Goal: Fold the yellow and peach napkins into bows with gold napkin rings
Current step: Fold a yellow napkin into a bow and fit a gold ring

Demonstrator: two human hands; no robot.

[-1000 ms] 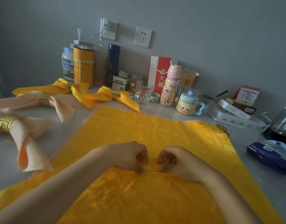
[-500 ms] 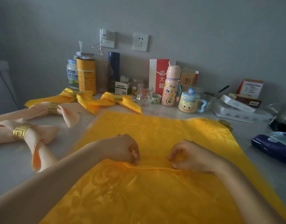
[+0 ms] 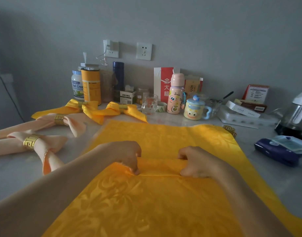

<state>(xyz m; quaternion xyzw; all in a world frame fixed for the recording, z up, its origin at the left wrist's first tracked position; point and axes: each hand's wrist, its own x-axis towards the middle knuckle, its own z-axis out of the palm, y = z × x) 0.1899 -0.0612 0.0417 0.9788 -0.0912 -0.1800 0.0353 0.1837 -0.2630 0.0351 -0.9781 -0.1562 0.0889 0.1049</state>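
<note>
Tabletop (image 3: pixel 15 177): left (image 3: pixel 128 156), right hand (image 3: pixel 196 161) pinching napkin (image 3: pixel 164 139).

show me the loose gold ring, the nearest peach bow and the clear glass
loose gold ring (image 3: pixel 229 129), head view, on its patterned band.
nearest peach bow (image 3: pixel 56 140), head view, on its right wing of cloth.
clear glass (image 3: pixel 149 104), head view, on the middle of its wall.

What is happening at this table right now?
A person is pleating a large yellow napkin spread on the table: the left hand and right hand each pinch a raised fold across its middle. Two yellow bows and two peach bows lie finished at the left. A spare gold ring sits by the napkin's far right corner.
</note>
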